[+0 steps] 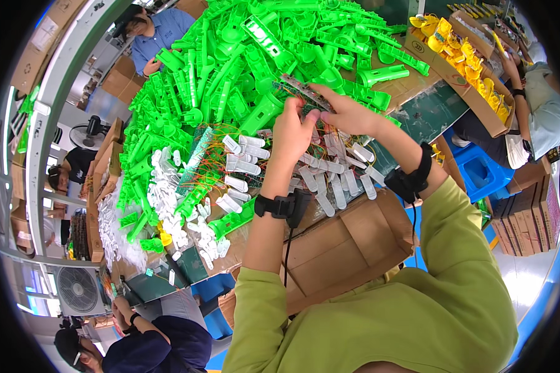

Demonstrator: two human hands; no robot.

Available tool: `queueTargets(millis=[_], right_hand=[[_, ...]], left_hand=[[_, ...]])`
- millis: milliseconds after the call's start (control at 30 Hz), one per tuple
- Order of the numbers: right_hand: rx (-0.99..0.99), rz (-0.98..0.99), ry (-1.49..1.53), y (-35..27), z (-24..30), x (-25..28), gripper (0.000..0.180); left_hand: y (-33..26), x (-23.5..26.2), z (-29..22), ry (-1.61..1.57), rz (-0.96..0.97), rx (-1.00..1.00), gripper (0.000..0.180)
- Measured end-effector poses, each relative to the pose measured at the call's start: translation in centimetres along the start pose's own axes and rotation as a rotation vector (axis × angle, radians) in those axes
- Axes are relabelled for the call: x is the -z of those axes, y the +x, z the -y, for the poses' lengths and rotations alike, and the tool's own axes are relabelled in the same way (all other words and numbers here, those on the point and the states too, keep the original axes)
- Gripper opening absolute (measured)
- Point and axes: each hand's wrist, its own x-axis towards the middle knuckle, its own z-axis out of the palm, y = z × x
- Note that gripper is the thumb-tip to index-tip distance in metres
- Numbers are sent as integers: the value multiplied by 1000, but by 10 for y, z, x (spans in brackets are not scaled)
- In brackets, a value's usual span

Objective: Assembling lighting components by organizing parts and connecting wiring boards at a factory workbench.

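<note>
The counter [432, 109] is loaded well past its middle with a broad heap of bright green plastic housings [236, 102]. They lie jumbled and, as far as I can tell, unfitted, so that stock looks untouched by this stage of the work. At the near edge an open cardboard box [323, 248] sits in front of the person; how much it holds is hard to make out. To the right, a carton [438, 67] carries yellow parts [476, 74], apparently set aside. To the left lie loose white parts [174, 230], with no wiring that I can see.

Next in size is the spread of wired white pieces [338, 191] beneath the forearms, which I judge to be partly done: leads are attached, but none sits in a housing. A green circuit board [195, 158] rests left of them among thin wires [216, 180].

The right grip [351, 115] is gripping a narrow strip [303, 89], raised between the heap and the wired pieces. The left grip [292, 129] is closed beside it; whether it pinches the strip or its leads is hidden. This strip seems mid-process, and no finished unit is identifiable.
</note>
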Motion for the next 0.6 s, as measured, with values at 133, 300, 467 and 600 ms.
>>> queueTargets(millis=[133,300,467,600], right_hand=[[-112,-72,-152,-1,8,-13,65],[-144,-152,-272,3,11,-21,63],[-162,-18,126,-8,-4,23,59],[-153,169,289,-13,-3,44,54]], left_hand=[[-3,0,-12,179,-65,69,30],[-5,3,-20,295,-78,153,34],[-4,12,-24,126,-105,109,43],[13,31,-17,514,-412,-439,46]])
